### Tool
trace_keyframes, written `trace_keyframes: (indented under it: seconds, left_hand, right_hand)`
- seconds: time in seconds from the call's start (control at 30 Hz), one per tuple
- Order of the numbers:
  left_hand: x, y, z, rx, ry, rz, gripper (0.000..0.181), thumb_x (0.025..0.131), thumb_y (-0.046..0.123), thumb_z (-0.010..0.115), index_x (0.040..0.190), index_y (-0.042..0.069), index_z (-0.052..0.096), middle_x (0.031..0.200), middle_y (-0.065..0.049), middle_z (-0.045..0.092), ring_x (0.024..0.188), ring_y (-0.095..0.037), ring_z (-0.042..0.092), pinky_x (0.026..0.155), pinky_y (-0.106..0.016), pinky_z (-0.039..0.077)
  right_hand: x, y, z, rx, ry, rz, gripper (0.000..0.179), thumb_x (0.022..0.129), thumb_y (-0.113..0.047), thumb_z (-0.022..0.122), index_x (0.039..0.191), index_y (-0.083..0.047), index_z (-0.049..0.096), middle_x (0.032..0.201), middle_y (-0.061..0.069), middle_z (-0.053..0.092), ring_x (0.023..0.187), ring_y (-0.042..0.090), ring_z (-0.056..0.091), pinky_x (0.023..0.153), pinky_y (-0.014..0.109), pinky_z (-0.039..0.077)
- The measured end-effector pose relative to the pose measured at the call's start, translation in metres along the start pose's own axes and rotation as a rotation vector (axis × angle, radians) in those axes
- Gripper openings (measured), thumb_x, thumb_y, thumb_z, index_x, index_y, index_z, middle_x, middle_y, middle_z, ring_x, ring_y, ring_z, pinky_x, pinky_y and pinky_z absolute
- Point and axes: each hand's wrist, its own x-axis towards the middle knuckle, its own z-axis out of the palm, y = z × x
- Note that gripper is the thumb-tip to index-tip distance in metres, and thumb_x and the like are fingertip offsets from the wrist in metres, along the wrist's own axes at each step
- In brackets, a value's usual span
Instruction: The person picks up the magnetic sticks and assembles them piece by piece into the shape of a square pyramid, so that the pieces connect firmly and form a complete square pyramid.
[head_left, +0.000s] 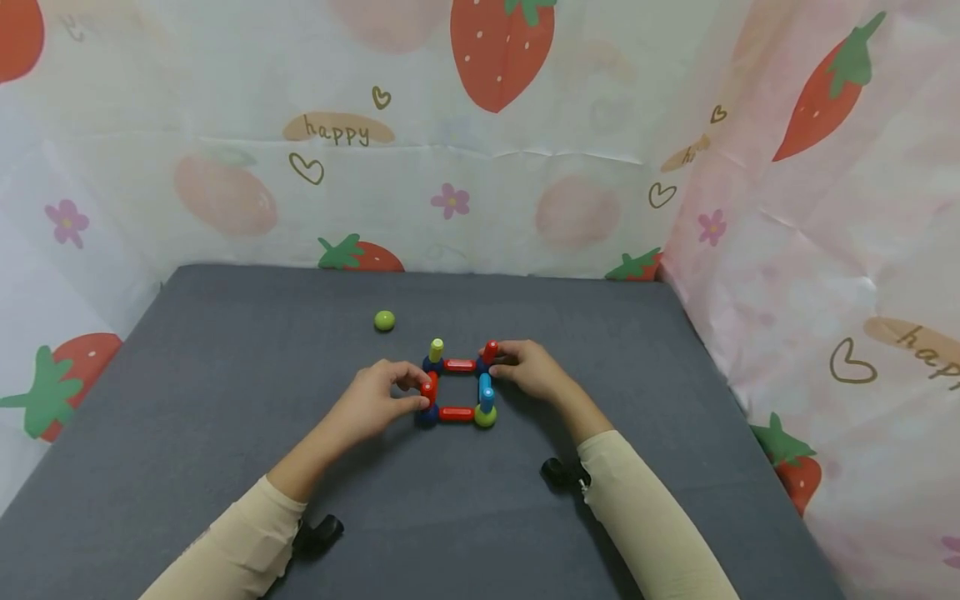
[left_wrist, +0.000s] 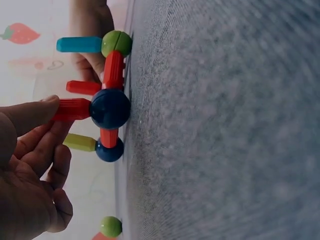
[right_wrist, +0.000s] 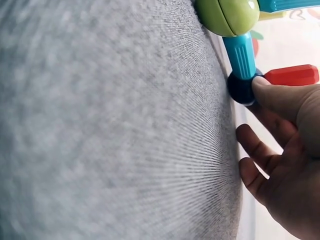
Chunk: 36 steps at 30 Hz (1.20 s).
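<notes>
A square frame of toy building rods and balls lies on the grey table, with a rod standing up from each corner. My left hand (head_left: 372, 402) pinches the upright red rod (left_wrist: 74, 109) on the front-left dark blue ball (left_wrist: 111, 109). At the back-right corner, my right hand (head_left: 531, 369) grips another dark blue ball (right_wrist: 242, 90) between thumb and fingers, beneath a second upright red rod (right_wrist: 292, 75). A blue rod (head_left: 487, 400) rises from the green ball (head_left: 485, 416) at front right, and a yellow rod (head_left: 437, 350) at back left. Red rods form three sides, a blue rod (right_wrist: 240, 56) the right one.
A loose green ball (head_left: 384, 321) sits behind the frame, to its left. Black wrist devices (head_left: 318, 536) hang under both sleeves. Printed cloth (head_left: 450, 237) hangs along the table's back and sides.
</notes>
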Motion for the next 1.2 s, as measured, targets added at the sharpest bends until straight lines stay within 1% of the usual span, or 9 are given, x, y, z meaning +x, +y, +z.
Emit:
trace_keyframes:
  seconds: [0.2, 0.3, 0.4, 0.5, 0.57, 0.77, 0.9, 1.03, 1.2]
  left_hand:
    - [0.001, -0.001, 0.001, 0.027, -0.002, 0.017, 0.019, 0.091, 0.029, 0.081, 0.108, 0.025, 0.074, 0.114, -0.006, 0.065, 0.105, -0.022, 0.056, 0.092, -0.046, 0.047]
    - [0.0, 0.001, 0.001, 0.035, -0.002, 0.014, 0.019, 0.09, 0.029, 0.081, 0.107, 0.026, 0.074, 0.114, -0.007, 0.065, 0.105, -0.023, 0.055, 0.091, -0.046, 0.047]
    - [0.0, 0.002, 0.001, 0.043, -0.003, 0.008, 0.018, 0.09, 0.029, 0.081, 0.107, 0.026, 0.074, 0.112, -0.006, 0.065, 0.105, -0.023, 0.054, 0.09, -0.045, 0.046]
    - [0.0, 0.002, 0.001, 0.056, -0.003, 0.008, 0.018, 0.091, 0.028, 0.08, 0.108, 0.026, 0.074, 0.111, -0.005, 0.065, 0.105, -0.023, 0.054, 0.089, -0.045, 0.046]
    - [-0.001, 0.002, 0.001, 0.06, -0.004, 0.007, 0.019, 0.091, 0.028, 0.08, 0.108, 0.026, 0.074, 0.111, -0.005, 0.066, 0.105, -0.023, 0.055, 0.09, -0.045, 0.047]
    - [-0.002, 0.004, 0.0, 0.057, -0.006, 0.014, 0.02, 0.091, 0.026, 0.08, 0.11, 0.023, 0.074, 0.112, -0.005, 0.065, 0.107, -0.024, 0.056, 0.092, -0.046, 0.048]
    - [-0.001, 0.004, 0.0, 0.06, -0.01, 0.025, 0.02, 0.091, 0.025, 0.08, 0.11, 0.022, 0.073, 0.111, -0.005, 0.065, 0.106, -0.024, 0.056, 0.092, -0.045, 0.049]
    - [-0.001, 0.005, 0.0, 0.061, -0.013, 0.028, 0.02, 0.092, 0.025, 0.08, 0.11, 0.022, 0.073, 0.111, -0.005, 0.066, 0.105, -0.023, 0.056, 0.092, -0.045, 0.049]
    - [-0.003, 0.004, -0.001, 0.076, -0.013, 0.022, 0.018, 0.092, 0.025, 0.079, 0.108, 0.022, 0.073, 0.11, -0.007, 0.064, 0.103, -0.023, 0.055, 0.089, -0.043, 0.048]
  right_hand:
    - [-0.001, -0.001, 0.001, 0.0, 0.01, 0.014, 0.033, 0.099, -0.017, 0.07, 0.131, -0.022, 0.071, 0.131, 0.001, 0.07, 0.12, 0.021, 0.065, 0.104, 0.044, 0.05]
    - [-0.004, -0.002, 0.001, -0.021, 0.018, 0.02, 0.035, 0.1, -0.018, 0.069, 0.134, -0.021, 0.069, 0.133, 0.003, 0.068, 0.121, 0.022, 0.064, 0.104, 0.045, 0.05]
    - [-0.009, -0.006, -0.001, -0.057, 0.041, 0.043, 0.037, 0.101, -0.02, 0.068, 0.137, -0.021, 0.066, 0.133, 0.005, 0.068, 0.118, 0.023, 0.065, 0.098, 0.045, 0.053]
    - [-0.017, -0.011, -0.005, -0.094, 0.1, 0.063, 0.034, 0.101, -0.023, 0.067, 0.136, -0.024, 0.067, 0.126, 0.003, 0.07, 0.109, 0.022, 0.066, 0.088, 0.043, 0.055]
    - [-0.023, -0.015, -0.009, -0.089, 0.145, 0.067, 0.031, 0.102, -0.024, 0.066, 0.132, -0.025, 0.069, 0.123, 0.001, 0.07, 0.105, 0.021, 0.064, 0.083, 0.042, 0.054]
    - [-0.037, -0.025, -0.021, -0.031, 0.259, 0.039, 0.024, 0.102, -0.027, 0.067, 0.124, -0.02, 0.072, 0.115, -0.005, 0.071, 0.102, 0.019, 0.063, 0.081, 0.04, 0.054]
    - [-0.044, -0.029, -0.027, 0.012, 0.31, -0.019, 0.022, 0.101, -0.029, 0.068, 0.119, -0.017, 0.073, 0.109, -0.006, 0.072, 0.093, 0.02, 0.063, 0.078, 0.04, 0.054]
    - [-0.05, -0.033, -0.031, 0.05, 0.293, -0.086, 0.02, 0.101, -0.029, 0.068, 0.114, -0.016, 0.074, 0.105, -0.005, 0.072, 0.087, 0.025, 0.062, 0.075, 0.039, 0.053]
    - [-0.056, -0.038, -0.032, 0.061, 0.154, -0.153, 0.015, 0.099, -0.021, 0.071, 0.111, -0.014, 0.075, 0.103, -0.004, 0.072, 0.09, 0.029, 0.062, 0.076, 0.039, 0.052]
